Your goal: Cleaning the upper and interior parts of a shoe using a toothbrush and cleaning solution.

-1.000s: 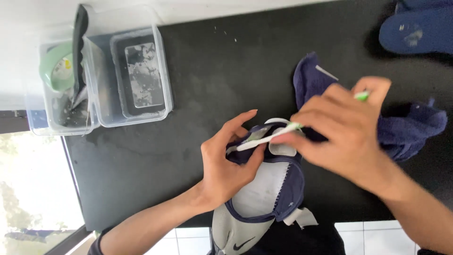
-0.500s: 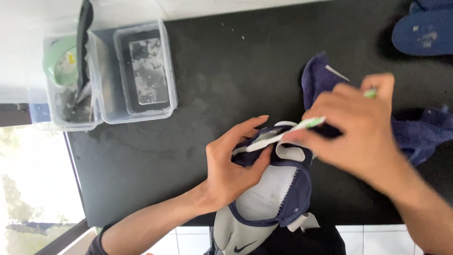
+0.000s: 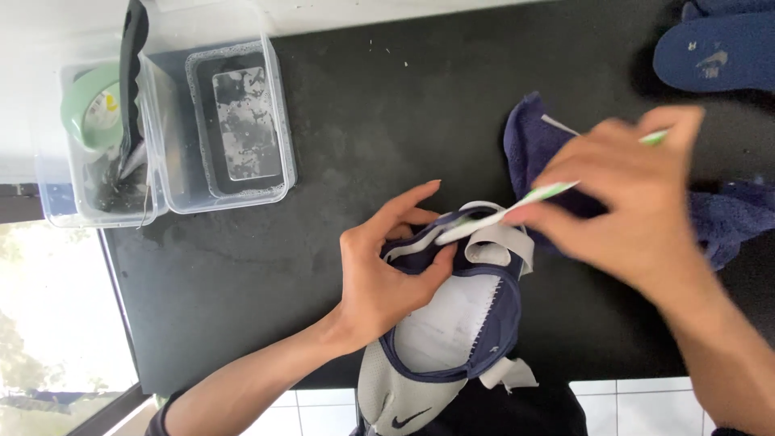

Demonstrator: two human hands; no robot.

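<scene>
A toothbrush point(image 3: 517, 206) is pinched in the right hand point(image 3: 638, 210), its head reaching left onto the shoe point(image 3: 452, 323), which is clasped by the left hand point(image 3: 387, 274).

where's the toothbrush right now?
Head view, right of centre: the toothbrush is in the right hand, its head against the shoe that the left hand steadies.

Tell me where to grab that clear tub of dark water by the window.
Grip the clear tub by its two long side walls just under the rim, coming straight down from above. It stands upright and holds liquid, so a level lift seems safest. Its left wall sits close against the neighbouring container, so fingers may fit poorly there.
</scene>
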